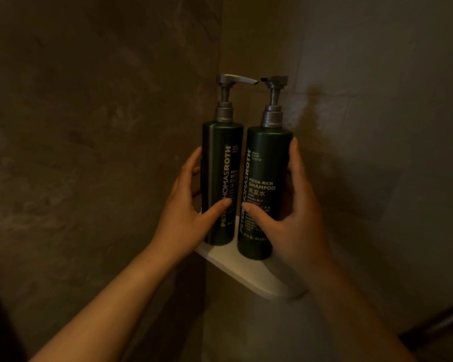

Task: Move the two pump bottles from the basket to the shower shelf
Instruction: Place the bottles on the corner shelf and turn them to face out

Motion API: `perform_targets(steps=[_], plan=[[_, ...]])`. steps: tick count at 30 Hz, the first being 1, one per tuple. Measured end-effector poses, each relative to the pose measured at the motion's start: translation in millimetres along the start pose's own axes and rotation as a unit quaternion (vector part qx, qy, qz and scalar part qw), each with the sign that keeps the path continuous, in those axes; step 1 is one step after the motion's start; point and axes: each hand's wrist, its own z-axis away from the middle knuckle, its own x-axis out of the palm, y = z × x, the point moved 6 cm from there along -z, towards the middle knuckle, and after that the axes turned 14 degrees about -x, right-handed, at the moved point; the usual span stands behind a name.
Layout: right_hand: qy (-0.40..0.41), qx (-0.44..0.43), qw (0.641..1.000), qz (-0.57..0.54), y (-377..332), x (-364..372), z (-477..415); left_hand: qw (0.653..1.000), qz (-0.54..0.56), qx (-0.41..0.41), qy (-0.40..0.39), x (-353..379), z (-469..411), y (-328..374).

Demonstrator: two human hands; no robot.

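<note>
two bare forearms rise from the bottom edge, the closest things in view, one from 7 o'clock and one from 5 o'clock. behind everything, dim tiled walls (89, 126) meet in a corner running up toward 12 o'clock. a pale corner shelf (246, 273) sits just below centre, wedged into that corner. both dark green pump bottles stand upright on it, side by side and almost touching. the shampoo bottle (266, 163) is at 3 o'clock of the pair, the second bottle (219, 163) at 9 o'clock; their grey pump spouts point toward each other. the right hand (296, 220) wraps the shampoo bottle, thumb across its front. the left hand (186, 212) wraps the second bottle, thumb on its label. the basket is out of view.
</note>
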Motion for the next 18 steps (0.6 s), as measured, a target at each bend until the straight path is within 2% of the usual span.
perform_targets(steps=[7,14,18], plan=[[0.026,0.022,0.999,-0.001,6.4,-0.5,16.3,0.999,0.04,-0.033,-0.004,6.3,3.7,-5.3],[0.032,0.062,0.998,-0.005,7.4,4.0,25.3,0.994,0.058,-0.041,-0.088,3.0,-3.2,-8.4],[0.047,0.08,0.996,0.017,3.6,6.7,28.3,0.991,0.064,-0.036,-0.108,0.6,-5.5,-13.5]])
